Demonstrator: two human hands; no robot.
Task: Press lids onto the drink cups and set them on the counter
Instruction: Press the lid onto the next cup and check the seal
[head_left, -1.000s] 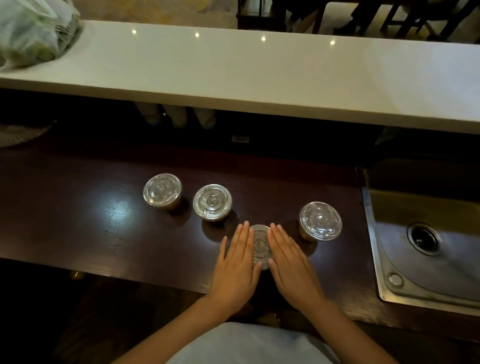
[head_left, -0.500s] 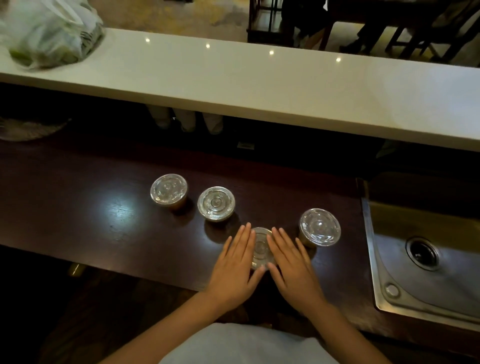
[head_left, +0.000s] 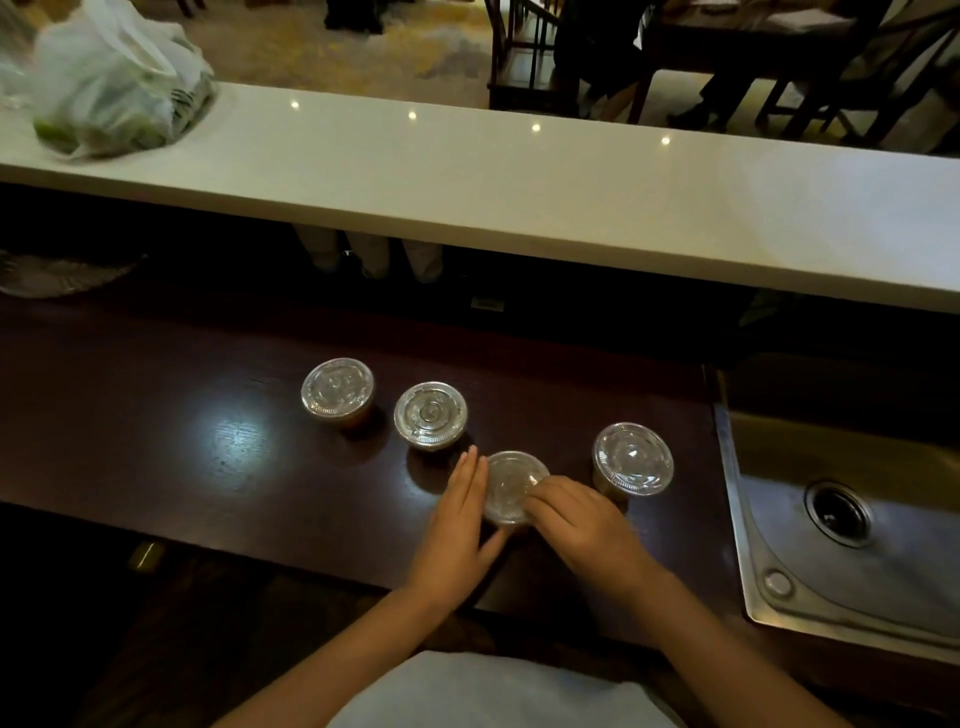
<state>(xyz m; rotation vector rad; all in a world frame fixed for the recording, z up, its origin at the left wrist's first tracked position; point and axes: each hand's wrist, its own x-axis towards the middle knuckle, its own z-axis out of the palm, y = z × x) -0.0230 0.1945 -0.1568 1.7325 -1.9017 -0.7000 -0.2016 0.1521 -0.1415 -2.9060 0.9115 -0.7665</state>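
Several clear-lidded drink cups stand on the dark wooden worktop (head_left: 156, 431). The nearest cup (head_left: 511, 480) is between my hands. My left hand (head_left: 457, 525) lies flat against its left side, fingers straight and together. My right hand (head_left: 576, 519) has its fingers curled over the lid's right rim, pressing on it. Three other lidded cups stand apart: one at the far left (head_left: 337, 387), one in the middle (head_left: 430, 415), one to the right (head_left: 632, 458). The raised white counter (head_left: 519, 176) runs across the back.
A steel sink (head_left: 852, 540) with a drain is set into the worktop at the right. A plastic bag of greens (head_left: 114, 83) sits on the white counter's left end. Dark chairs and a person's legs stand beyond the counter.
My right hand's fingers went from flat beside the cup to curled over the lid's rim. The head view has tilted up a little, showing more of the room.
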